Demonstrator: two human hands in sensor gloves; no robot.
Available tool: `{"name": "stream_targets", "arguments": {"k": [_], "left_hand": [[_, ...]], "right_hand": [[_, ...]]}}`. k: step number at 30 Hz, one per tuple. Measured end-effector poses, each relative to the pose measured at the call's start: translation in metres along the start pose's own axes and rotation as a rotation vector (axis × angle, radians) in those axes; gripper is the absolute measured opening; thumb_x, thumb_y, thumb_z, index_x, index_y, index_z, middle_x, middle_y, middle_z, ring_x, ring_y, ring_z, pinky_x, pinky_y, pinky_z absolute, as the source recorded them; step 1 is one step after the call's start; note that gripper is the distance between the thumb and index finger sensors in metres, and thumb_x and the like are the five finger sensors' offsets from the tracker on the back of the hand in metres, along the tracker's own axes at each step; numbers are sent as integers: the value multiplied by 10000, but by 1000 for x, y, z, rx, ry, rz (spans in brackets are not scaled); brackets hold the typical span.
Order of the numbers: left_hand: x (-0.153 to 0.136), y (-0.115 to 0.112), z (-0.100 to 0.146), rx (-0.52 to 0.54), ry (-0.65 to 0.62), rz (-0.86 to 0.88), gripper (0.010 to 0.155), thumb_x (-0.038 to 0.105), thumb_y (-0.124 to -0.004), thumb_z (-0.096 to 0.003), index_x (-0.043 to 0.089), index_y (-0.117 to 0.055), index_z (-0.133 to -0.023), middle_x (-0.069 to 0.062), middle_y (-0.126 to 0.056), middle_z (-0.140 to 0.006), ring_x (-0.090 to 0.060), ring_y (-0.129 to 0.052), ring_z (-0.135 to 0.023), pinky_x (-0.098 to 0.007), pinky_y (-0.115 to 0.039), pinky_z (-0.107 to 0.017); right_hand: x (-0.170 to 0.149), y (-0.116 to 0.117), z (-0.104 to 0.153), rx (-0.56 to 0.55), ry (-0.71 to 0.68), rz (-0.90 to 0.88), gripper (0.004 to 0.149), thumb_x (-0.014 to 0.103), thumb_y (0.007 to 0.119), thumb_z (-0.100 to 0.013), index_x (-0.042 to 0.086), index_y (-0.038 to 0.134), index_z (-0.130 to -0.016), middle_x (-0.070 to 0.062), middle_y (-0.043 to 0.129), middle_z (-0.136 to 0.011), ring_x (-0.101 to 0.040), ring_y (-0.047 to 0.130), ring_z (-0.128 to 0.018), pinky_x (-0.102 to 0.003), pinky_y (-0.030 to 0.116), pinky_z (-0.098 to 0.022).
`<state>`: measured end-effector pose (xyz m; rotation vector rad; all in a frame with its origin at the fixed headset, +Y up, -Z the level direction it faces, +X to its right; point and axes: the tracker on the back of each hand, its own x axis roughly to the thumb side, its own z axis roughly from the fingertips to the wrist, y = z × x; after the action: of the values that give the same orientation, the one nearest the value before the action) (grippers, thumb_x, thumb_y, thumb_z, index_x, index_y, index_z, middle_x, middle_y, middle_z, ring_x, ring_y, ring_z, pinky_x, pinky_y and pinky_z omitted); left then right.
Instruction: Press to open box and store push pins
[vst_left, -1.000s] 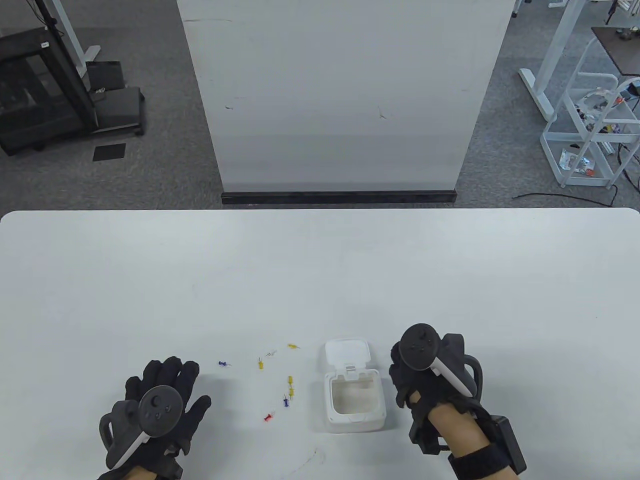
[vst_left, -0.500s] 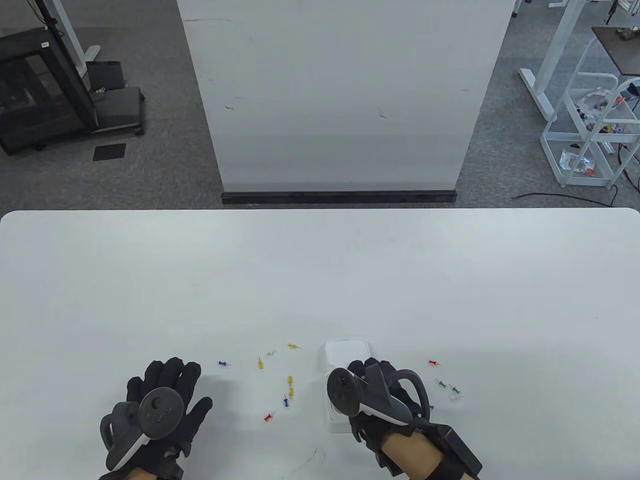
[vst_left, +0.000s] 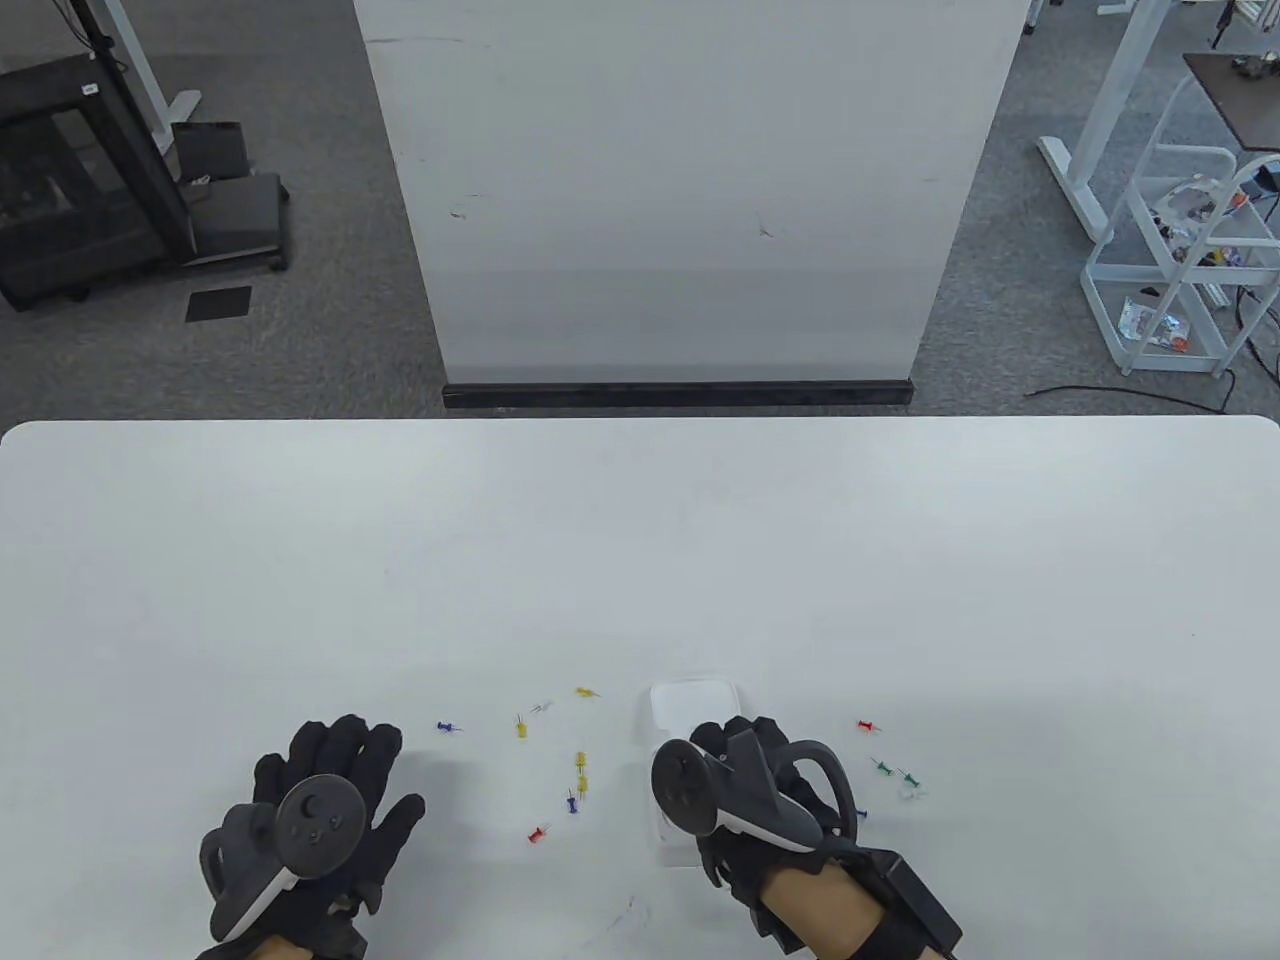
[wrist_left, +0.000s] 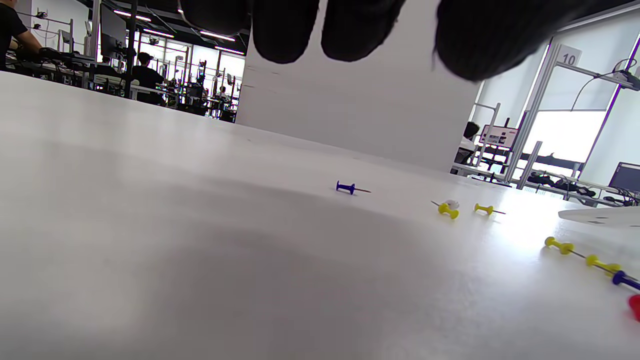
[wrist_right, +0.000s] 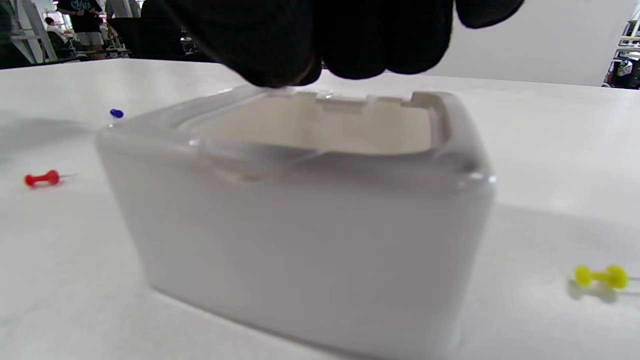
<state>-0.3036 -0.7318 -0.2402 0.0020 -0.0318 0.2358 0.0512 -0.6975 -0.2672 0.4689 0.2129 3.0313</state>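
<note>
The white box (vst_left: 668, 846) stands near the table's front edge with its lid (vst_left: 695, 703) flipped open to the far side. My right hand (vst_left: 738, 742) hovers over its opening. In the right wrist view the fingertips (wrist_right: 280, 55) are bunched together just above the box (wrist_right: 310, 240); I cannot tell whether a pin is between them. My left hand (vst_left: 365, 775) rests flat on the table with fingers spread, empty. Loose push pins lie left of the box, such as a red one (vst_left: 539, 832) and a blue one (vst_left: 449, 727). More lie to its right, such as a red one (vst_left: 868, 724).
The white table (vst_left: 640, 560) stretches far behind the box. Green pins (vst_left: 882, 767) and a clear one (vst_left: 910, 792) lie right of my right hand. The left wrist view shows a blue pin (wrist_left: 346, 187) and yellow pins (wrist_left: 448, 211) ahead of my left fingers.
My right hand moved left from the pins on the right side to above the open box, uncovering those pins, then held there. My left hand has stayed still.
</note>
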Motion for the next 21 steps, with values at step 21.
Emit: {"name": "stream_targets", "arguments": {"k": [21], "left_hand": [[-1, 0, 0, -2, 2, 2, 717, 588, -701, -450, 315, -481, -1076, -68, -429, -1186, -436, -354, -1098, -695, -272, -763]], "right_hand": [[-155, 23, -27, 139, 509, -54, 521, 337, 845, -473, 256, 668, -957, -54, 748, -935, -383, 714, -862, -591, 565, -711]]}}
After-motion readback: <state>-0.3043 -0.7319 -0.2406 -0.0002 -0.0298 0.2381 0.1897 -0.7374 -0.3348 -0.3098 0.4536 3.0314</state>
